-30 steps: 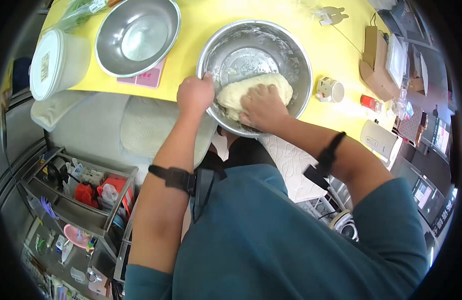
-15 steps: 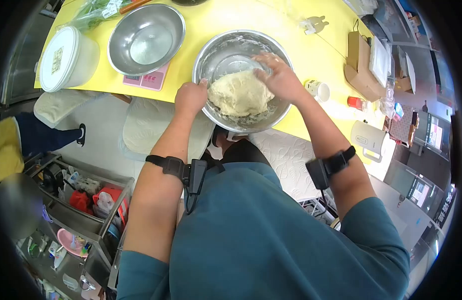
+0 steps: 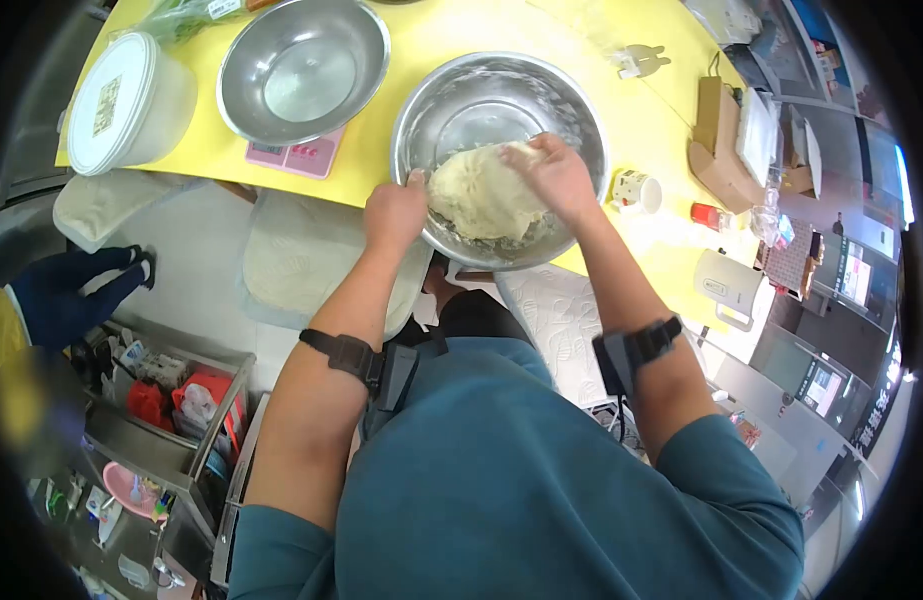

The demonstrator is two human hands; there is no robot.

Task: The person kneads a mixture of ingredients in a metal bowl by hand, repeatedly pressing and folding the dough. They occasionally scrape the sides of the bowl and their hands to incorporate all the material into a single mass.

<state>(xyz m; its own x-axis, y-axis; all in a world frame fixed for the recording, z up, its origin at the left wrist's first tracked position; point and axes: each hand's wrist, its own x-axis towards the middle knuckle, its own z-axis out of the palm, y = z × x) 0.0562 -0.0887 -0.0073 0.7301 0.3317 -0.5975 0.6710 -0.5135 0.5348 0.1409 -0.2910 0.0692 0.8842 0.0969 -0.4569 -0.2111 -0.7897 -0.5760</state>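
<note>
A lump of pale dough (image 3: 481, 198) lies in the near part of a large steel mixing bowl (image 3: 579, 120), whose inner wall is smeared with flour and dough bits. My left hand (image 3: 395, 212) is closed on the bowl's left rim, thumb over the edge. Inside the bowl, my right hand (image 3: 555, 172) has its fingers curled over the dough's upper right edge, gripping it. Part of the dough is hidden under that hand.
Left of the bowl, a second steel bowl (image 3: 366, 75) rests on a pink scale (image 3: 321, 158). A lidded white tub (image 3: 166, 115) stands further left. To the right are a paper cup (image 3: 636, 190), a red-capped jar (image 3: 708, 216) and a white kettle (image 3: 729, 280). Another person (image 3: 66, 290) is at far left.
My right hand has gone from spread fingers to a curled grip on the dough's edge. The left hand stays on the rim. The view has shifted slightly.
</note>
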